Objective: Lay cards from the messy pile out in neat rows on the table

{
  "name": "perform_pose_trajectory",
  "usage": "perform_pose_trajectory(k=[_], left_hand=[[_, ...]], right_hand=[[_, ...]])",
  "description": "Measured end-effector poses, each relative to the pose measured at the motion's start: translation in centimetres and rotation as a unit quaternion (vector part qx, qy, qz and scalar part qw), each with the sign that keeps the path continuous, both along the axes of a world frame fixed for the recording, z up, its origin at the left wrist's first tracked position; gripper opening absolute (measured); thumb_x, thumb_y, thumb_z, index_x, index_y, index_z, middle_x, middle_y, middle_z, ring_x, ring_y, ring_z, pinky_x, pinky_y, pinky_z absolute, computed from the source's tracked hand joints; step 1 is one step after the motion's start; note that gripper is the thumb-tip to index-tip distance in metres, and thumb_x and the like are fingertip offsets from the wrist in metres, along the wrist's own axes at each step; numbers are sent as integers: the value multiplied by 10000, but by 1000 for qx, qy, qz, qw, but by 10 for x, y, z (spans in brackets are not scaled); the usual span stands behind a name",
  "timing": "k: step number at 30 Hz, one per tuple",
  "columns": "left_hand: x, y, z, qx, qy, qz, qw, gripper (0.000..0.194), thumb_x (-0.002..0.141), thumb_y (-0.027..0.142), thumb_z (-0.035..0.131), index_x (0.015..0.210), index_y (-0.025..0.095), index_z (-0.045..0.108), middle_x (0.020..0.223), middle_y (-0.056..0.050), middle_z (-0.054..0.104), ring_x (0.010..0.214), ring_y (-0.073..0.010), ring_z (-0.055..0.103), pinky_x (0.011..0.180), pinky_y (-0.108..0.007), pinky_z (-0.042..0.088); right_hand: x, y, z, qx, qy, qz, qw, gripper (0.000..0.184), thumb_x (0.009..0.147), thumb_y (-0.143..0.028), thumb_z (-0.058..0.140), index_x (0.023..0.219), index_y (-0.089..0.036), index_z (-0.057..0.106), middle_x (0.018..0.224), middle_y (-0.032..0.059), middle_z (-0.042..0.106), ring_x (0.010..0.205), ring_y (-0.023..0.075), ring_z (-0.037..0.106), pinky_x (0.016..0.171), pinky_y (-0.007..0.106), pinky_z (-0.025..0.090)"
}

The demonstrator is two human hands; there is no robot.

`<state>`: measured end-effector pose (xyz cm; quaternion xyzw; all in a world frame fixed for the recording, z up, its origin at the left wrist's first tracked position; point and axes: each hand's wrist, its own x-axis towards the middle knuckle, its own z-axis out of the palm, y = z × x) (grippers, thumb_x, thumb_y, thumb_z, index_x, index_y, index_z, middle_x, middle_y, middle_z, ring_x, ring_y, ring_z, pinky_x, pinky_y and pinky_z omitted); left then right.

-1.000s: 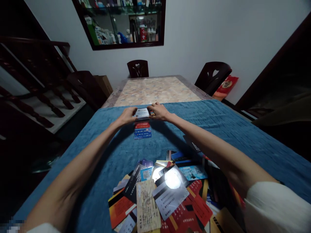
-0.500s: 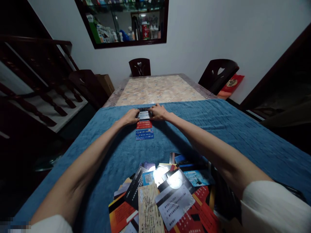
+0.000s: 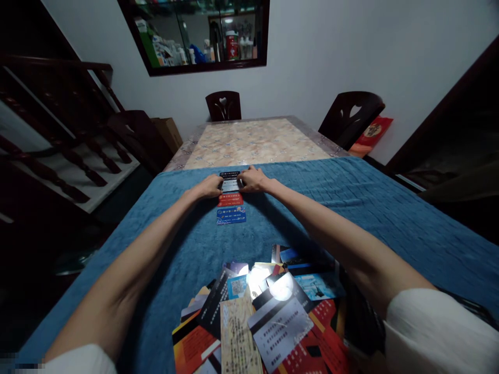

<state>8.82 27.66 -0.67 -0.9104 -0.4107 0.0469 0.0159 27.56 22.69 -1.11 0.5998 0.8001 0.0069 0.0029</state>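
Note:
Both arms reach far out over a blue cloth [image 3: 351, 208]. My left hand [image 3: 208, 187] and my right hand [image 3: 251, 180] pinch the two short ends of a dark card with a white panel [image 3: 230, 181], which lies flat on the cloth. Just nearer to me lie a red card [image 3: 230, 199] and then a blue card [image 3: 231, 215], the three forming a short column. Close to my body a loose heap of several cards [image 3: 268, 317] lies spread on the cloth, some glaring under light.
Beyond the cloth the table's patterned marble top [image 3: 253, 143] shows. Dark wooden chairs stand at the far end [image 3: 223, 105], right [image 3: 351, 117] and left [image 3: 136, 137]. A stair railing [image 3: 58, 150] runs along the left; a glazed wall cabinet [image 3: 198, 34] hangs ahead.
The dark card was held slightly above the cloth a second ago; it has come down and now lies flat beyond the red card, with both hands still on its ends.

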Motion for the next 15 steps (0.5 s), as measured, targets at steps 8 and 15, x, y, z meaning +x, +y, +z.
perform_pose_trajectory(k=[8,15], left_hand=[[1,0,4,-5,22,4,1000,291,755,232,585,1001,143,713,1053,-104,667,946,-241,639,797,-262,503],[-1,5,3,-5,4,0,1000,307,715,237,622,998,175,725,1015,-74,698,948,-233,640,822,-258,496]], right_hand=[[-3,-1,5,-12,1,-6,1000,421,819,-384,604,1208,-244,686,1311,132,620,1250,376,438,915,446,391],[-2,0,7,-20,1,6,1000,387,816,-373,610,1178,-278,710,1277,99,659,1250,376,437,935,458,385]])
